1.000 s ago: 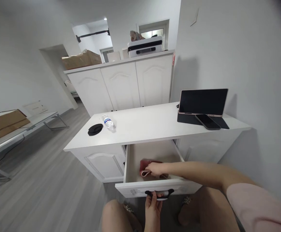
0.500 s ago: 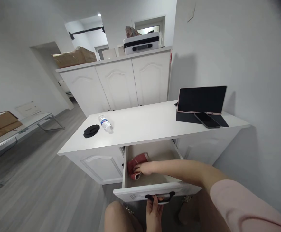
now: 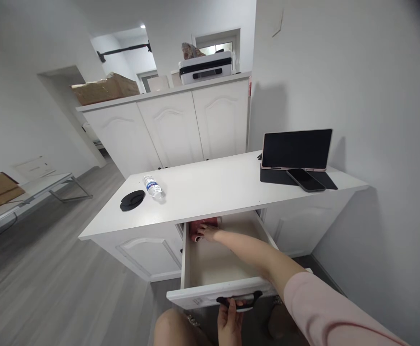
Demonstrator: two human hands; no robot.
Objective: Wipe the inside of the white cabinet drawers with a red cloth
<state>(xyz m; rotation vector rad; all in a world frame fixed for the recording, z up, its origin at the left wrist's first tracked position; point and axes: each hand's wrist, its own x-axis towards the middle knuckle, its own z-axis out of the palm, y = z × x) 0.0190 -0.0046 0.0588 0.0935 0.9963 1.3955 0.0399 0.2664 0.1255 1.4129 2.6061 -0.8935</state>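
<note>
Right hand [image 3: 207,232] presses flat on the red cloth [image 3: 201,226] at the drawer's [image 3: 210,262] far left; left hand [image 3: 231,315] grips the black handle [image 3: 239,300].

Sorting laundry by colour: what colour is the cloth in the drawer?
Red cloth, seen in the head view.

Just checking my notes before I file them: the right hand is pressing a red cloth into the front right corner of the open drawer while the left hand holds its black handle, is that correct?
Not quite. The head view shows the right hand pressing the red cloth into the back left corner of the open drawer; the left hand does hold the black handle.
</note>
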